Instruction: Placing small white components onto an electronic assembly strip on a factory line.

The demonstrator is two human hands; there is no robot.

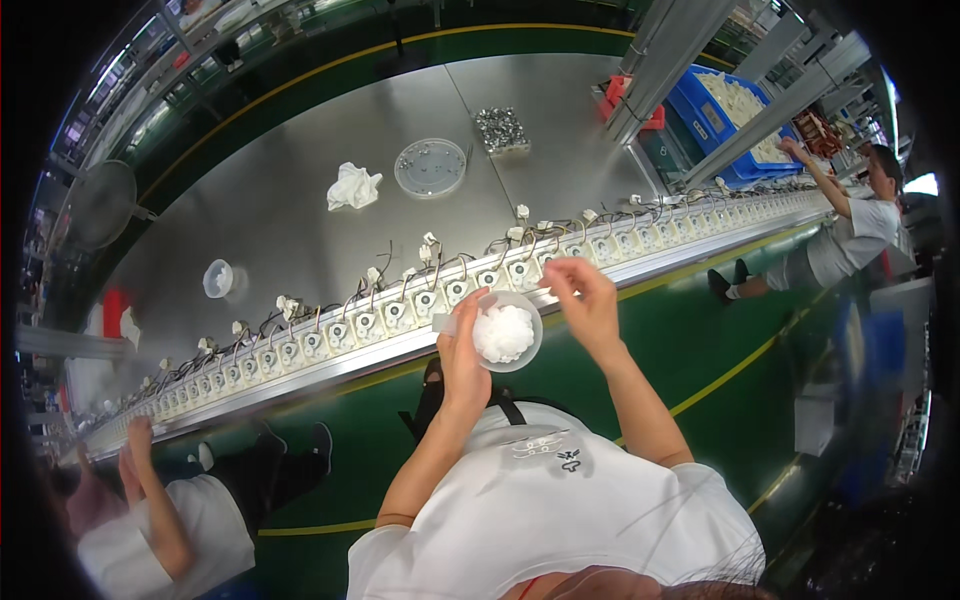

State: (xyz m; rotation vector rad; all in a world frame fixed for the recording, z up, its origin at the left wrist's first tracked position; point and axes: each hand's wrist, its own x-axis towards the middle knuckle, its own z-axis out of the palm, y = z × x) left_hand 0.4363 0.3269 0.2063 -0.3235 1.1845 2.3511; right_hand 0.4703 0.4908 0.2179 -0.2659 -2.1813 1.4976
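Observation:
My left hand (463,362) is closed around the side of a round translucent plastic cup (536,345). Small white pieces (503,333), too blended to tell apart, are heaped inside it. To the right of the cup, my right hand (588,300) reaches over the near edge of the line, its fingertips drawn together in a pinch; whatever they hold is too small to make out. Just beyond both hands runs a long row of square white units (425,300), each with a round centre. Dark wires and white connectors (429,248) stick up along their far side.
On the metal table (300,150) beyond the row lie a crumpled white cloth (353,187), a round clear dish (430,168), a block of shiny metal parts (501,131) and a small translucent cup (218,279). Blue bins (715,110) stand far right. Co-workers flank me left and right.

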